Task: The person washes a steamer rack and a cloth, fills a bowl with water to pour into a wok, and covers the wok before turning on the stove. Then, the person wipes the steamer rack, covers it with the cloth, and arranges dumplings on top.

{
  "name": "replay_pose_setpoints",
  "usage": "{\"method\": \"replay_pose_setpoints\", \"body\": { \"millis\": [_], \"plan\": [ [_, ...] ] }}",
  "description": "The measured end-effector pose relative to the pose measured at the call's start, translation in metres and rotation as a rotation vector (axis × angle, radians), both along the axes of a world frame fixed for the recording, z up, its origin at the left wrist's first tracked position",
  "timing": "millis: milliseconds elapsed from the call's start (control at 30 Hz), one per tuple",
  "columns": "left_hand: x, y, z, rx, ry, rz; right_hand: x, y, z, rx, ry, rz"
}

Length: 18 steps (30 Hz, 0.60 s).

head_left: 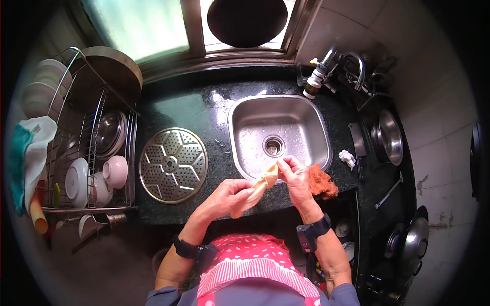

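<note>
Both my hands are over the front edge of the steel sink [237, 153]. Between them stretches a limp, pale yellow rubber glove [261, 187], bunched up in its middle. My left hand [228, 198] is closed on its lower part, thumb on top. Pinched in the fingers of my right hand [296, 178] is its upper end, near the drain [274, 146]. A rust-brown scouring pad [322, 182] lies on the counter just right of my right hand, apart from the fingers.
A round perforated steel plate [173, 166] lies left of the sink. Further left stands a dish rack [97, 122] with bowls. The faucet [352, 71] is at the back right. A cleaver [357, 138] and a crumpled white cloth [347, 158] are on the right.
</note>
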<state>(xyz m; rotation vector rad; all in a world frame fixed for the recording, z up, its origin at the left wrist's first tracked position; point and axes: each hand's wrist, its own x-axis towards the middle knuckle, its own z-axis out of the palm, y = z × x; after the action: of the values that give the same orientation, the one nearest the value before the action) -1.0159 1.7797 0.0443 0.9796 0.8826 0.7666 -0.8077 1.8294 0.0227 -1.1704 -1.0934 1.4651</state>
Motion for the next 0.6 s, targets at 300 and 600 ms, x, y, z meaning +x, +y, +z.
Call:
{"method": "replay_pose_setpoints", "body": {
  "millis": [300,600],
  "plan": [
    [0.003,0.009,0.000,0.055,-0.057,0.119,-0.019,-0.020,0.010,-0.101,-0.085,0.308],
    [-0.019,0.005,-0.002,-0.044,-0.200,0.133,-0.026,-0.015,-0.001,-0.487,0.447,0.370]
  ]
}}
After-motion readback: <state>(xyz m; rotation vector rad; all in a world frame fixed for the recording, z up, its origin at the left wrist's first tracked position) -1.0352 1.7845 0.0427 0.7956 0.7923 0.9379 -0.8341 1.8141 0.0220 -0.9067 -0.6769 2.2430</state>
